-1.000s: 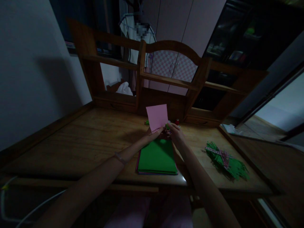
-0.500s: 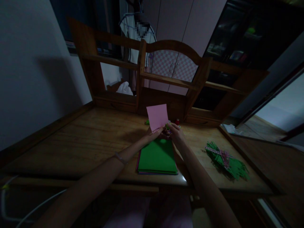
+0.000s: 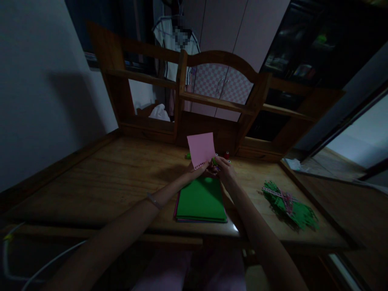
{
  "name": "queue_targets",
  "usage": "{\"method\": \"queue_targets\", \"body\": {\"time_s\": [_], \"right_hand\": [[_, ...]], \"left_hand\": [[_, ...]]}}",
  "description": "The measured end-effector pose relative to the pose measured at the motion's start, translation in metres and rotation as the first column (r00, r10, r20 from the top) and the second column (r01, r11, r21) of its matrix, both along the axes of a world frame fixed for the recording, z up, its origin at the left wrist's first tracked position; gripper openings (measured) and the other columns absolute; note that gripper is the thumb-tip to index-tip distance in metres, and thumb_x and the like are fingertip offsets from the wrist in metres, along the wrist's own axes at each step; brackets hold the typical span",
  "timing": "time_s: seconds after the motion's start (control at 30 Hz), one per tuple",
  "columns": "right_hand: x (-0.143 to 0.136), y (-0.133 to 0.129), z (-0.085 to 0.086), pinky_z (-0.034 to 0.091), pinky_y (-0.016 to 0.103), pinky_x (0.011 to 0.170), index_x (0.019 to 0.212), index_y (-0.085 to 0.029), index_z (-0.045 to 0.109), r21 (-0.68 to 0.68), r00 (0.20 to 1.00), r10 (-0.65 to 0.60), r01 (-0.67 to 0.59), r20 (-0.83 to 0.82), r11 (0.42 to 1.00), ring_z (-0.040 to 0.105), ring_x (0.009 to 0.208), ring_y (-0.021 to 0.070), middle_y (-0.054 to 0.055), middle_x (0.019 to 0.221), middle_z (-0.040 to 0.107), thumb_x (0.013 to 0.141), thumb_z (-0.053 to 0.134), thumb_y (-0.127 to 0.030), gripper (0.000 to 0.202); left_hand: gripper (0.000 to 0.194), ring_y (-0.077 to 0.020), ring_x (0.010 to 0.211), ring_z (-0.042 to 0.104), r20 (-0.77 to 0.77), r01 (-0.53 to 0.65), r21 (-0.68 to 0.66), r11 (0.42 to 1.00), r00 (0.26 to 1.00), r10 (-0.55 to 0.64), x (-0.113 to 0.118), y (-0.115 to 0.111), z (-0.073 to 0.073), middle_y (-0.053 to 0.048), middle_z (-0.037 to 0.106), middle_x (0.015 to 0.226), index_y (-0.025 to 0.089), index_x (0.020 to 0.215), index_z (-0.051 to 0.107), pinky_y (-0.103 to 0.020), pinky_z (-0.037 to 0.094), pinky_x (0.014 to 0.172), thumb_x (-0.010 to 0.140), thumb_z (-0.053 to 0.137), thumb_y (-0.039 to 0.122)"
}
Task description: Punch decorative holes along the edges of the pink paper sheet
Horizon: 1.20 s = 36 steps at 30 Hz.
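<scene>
My left hand (image 3: 198,171) pinches a pink sheet of paper (image 3: 201,148) near its lower edge, where a row of small punched holes runs. The sheet stands up, tilted toward the back of the desk. My right hand (image 3: 226,166) is closed round a small green paper punch (image 3: 214,161) at the sheet's lower right corner; the fingers hide most of it. Both hands are close together, over the far edge of a stack of coloured paper (image 3: 201,201) with a green sheet on top.
Green cut paper pieces with pink perforated strips (image 3: 286,202) lie at the right of the wooden desk (image 3: 127,178). Behind my hands stand a small red object (image 3: 226,154) and a small green object (image 3: 188,156). A wooden shelf frame (image 3: 218,103) rises along the back.
The fingers of my right hand have shifted very slightly at the green punch. The pink paper and everything else stay in nearly the same place.
</scene>
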State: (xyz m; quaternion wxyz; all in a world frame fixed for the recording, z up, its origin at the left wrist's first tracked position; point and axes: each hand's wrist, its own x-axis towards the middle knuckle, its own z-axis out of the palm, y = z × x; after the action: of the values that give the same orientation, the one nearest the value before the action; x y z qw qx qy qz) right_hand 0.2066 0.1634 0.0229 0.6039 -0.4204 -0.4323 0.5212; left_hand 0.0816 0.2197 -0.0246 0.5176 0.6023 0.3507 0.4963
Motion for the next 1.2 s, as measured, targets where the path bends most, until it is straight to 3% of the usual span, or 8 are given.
{"method": "queue_targets", "body": {"time_s": [0.23, 0.47, 0.63, 0.93, 1.2], "right_hand": [[-0.001, -0.007, 0.004, 0.047, 0.026, 0.052, 0.084, -0.022, 0.068, -0.005, 1.0, -0.016, 0.016, 0.02, 1.0, 0.058, 0.058, 0.014, 0.002, 0.077, 0.067, 0.067, 0.074, -0.044, 0.029], [-0.001, -0.011, 0.006, 0.045, 0.025, 0.047, 0.086, -0.021, 0.067, -0.027, 0.998, -0.06, 0.061, 0.029, 0.998, 0.054, 0.053, 0.0121, -0.001, 0.069, 0.064, 0.066, 0.074, -0.045, 0.032], [-0.002, -0.009, 0.003, 0.046, 0.025, 0.048, 0.084, -0.021, 0.067, -0.02, 0.998, -0.064, 0.063, -0.004, 0.998, 0.052, 0.05, 0.0108, -0.002, 0.066, 0.062, 0.065, 0.075, -0.044, 0.031], [-0.002, -0.01, 0.004, 0.046, 0.025, 0.047, 0.094, -0.022, 0.068, -0.022, 0.999, -0.031, 0.032, 0.016, 0.999, 0.058, 0.056, 0.0137, 0.001, 0.078, 0.068, 0.064, 0.075, -0.047, 0.04], [-0.006, -0.004, 0.001, 0.048, 0.024, 0.049, 0.094, -0.022, 0.067, -0.01, 1.0, -0.015, 0.015, 0.001, 1.0, 0.056, 0.052, 0.0105, 0.0, 0.076, 0.066, 0.065, 0.076, -0.045, 0.038]], "left_hand": [[0.031, -0.0239, 0.092, 0.065, -0.027, 0.033, 0.04, 0.999, 0.999, -0.032, -0.004, -0.004, 0.002, -0.009, 0.07, 0.1, 0.016, 0.101, 0.065, -0.037, 0.052, 0.087, 0.083, 0.056, 0.039], [0.026, -0.0255, 0.085, 0.067, 0.028, 0.07, -0.065, 0.995, 0.997, -0.069, -0.002, -0.025, 0.019, -0.01, 0.071, 0.091, 0.015, 0.096, 0.066, -0.044, 0.051, 0.091, 0.085, 0.056, 0.036], [0.029, -0.0232, 0.082, 0.067, -0.003, 0.101, -0.051, 0.994, 0.995, -0.101, -0.005, -0.026, 0.02, -0.01, 0.071, 0.09, 0.014, 0.096, 0.065, -0.042, 0.052, 0.09, 0.084, 0.056, 0.038], [0.036, -0.0241, 0.09, 0.067, 0.037, 0.068, -0.075, 0.995, 0.997, -0.065, -0.005, -0.025, 0.022, -0.008, 0.072, 0.093, 0.016, 0.099, 0.066, -0.04, 0.051, 0.091, 0.085, 0.054, 0.047], [0.048, -0.0242, 0.087, 0.067, 0.011, -0.049, -0.054, 0.997, 0.999, 0.049, -0.005, -0.019, 0.018, -0.009, 0.071, 0.091, 0.016, 0.101, 0.065, -0.038, 0.053, 0.086, 0.081, 0.053, 0.059]]}}
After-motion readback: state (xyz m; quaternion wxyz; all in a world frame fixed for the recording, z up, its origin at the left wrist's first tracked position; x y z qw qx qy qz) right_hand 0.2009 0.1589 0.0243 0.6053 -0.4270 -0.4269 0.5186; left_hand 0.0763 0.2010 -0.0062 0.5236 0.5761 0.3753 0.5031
